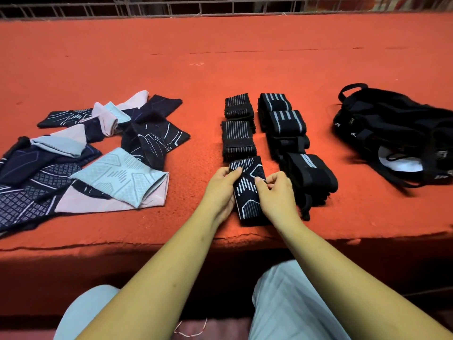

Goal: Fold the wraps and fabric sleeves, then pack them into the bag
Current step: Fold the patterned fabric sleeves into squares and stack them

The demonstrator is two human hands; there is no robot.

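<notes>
Grips a dark patterned sleeve (247, 192) at its left edge with the left hand (221, 186), fingers curled over the upper corner. Pinches the right edge of the same sleeve with the right hand (273, 190), thumb and fingers closed on the fabric. Has the sleeve folded narrow and lying lengthwise on the orange-red table cover (220, 57), close to the near edge.

Just beyond the sleeve, touching its far end: two folded black wraps with thin white stripes (237, 137), in a line running away. Just right of the sleeve: a column of bulkier black wraps with broad grey stripes (286, 121), the nearest almost against the right hand. Well right of the sleeve: a black bag (392, 128), slumped, mouth open with pale lining showing. Well left of the sleeve: a loose pile of unfolded sleeves (98, 153), navy, pale blue and pink, overlapping. Far beyond the sleeve: a metal rail (171, 7) along the table's back edge. Below the sleeve, under the forearms: light trousers (289, 303).
</notes>
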